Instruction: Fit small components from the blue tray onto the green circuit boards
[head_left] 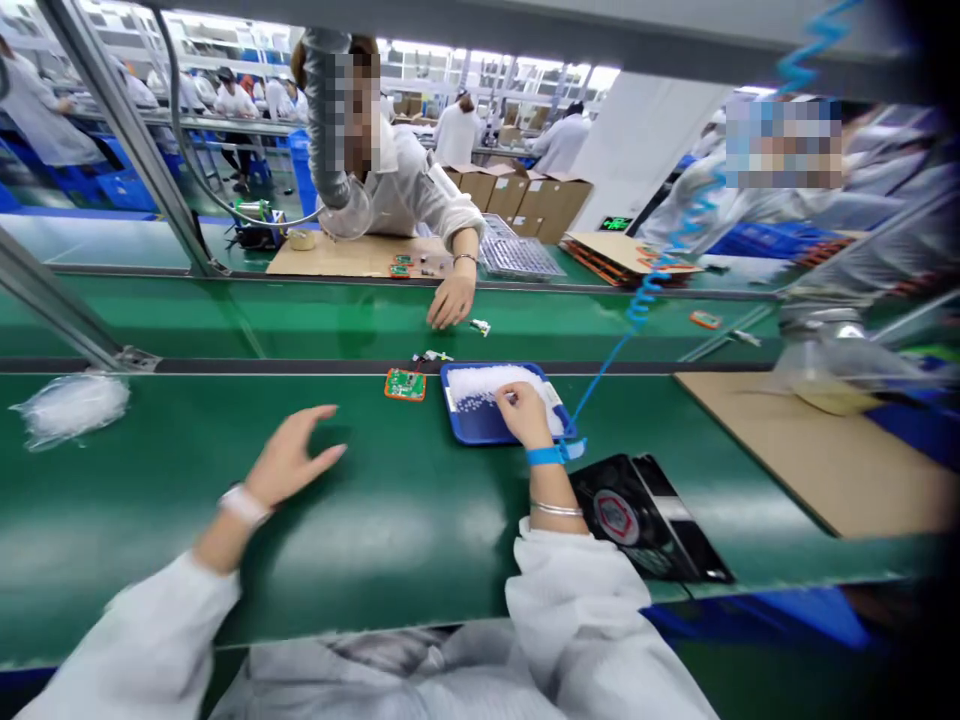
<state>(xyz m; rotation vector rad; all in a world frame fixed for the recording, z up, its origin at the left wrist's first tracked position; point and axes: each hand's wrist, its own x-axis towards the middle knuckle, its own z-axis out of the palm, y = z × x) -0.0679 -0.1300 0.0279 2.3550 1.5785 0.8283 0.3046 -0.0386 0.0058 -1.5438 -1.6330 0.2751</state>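
Note:
My right hand (523, 412) reaches into a blue tray (480, 425) heaped with small white parts (480, 385); its fingers are curled down among them, and what they pinch is hidden. A blue wrist strap (546, 455) with a coiled blue cord (652, 285) is on that wrist. My left hand (289, 462) hovers over the green bench mat (375, 520), fingers spread, holding nothing. A green circuit board in an orange frame (406, 384) lies just left of the tray.
A small black fan (645, 515) lies right of my forearm, with a cardboard sheet (810, 450) beyond it. A clear plastic bag (71, 405) is at far left. Across the green belt, a co-worker's hand (451, 298) rests near small parts (480, 326).

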